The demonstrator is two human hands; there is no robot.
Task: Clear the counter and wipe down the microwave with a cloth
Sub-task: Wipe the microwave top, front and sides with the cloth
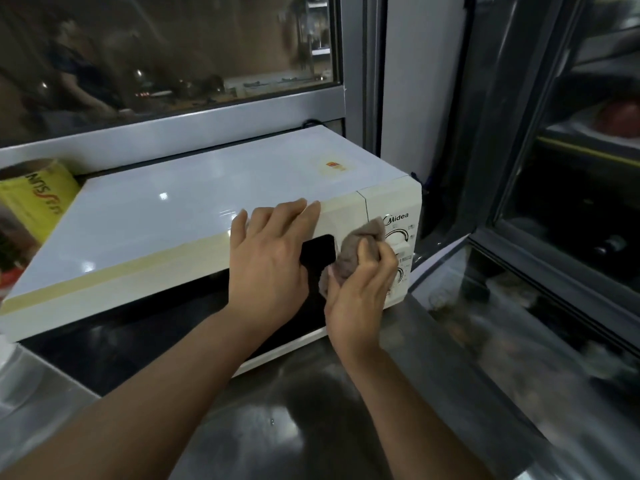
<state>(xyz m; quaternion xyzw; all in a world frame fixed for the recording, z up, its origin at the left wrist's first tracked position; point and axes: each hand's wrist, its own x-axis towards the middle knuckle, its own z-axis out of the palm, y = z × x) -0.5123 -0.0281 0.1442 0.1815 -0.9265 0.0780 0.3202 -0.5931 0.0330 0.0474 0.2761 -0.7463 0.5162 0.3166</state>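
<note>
**Cloth at the control panel, other hand steadying the top**

The cloth [360, 251], a bunched brownish rag, is pressed against the front of the microwave [194, 216] at the seam between the dark door window and the control panel, just beside the upper dial [398, 237]. The right hand [360, 292] is closed around it, fingers curled over the wad and thumb tucked along its side, so the fabric bulges out above the knuckles toward the brand lettering. Bunching it this way likely gives a firm pad for working around the knobs.

The left hand [270, 258] holds nothing; it lies flat and spread over the front top edge of the microwave, fingertips resting on the white lid, palm hanging over the door. That looks like bracing, to keep the light appliance from sliding back under the rubbing.

The microwave sits on a steel tabletop [277, 427], which shows bare and reflective in front of it. A yellow packet [38, 199] stands just beside its left side, so clearing may not be finished there. A window frame [194, 123] runs behind.
</note>
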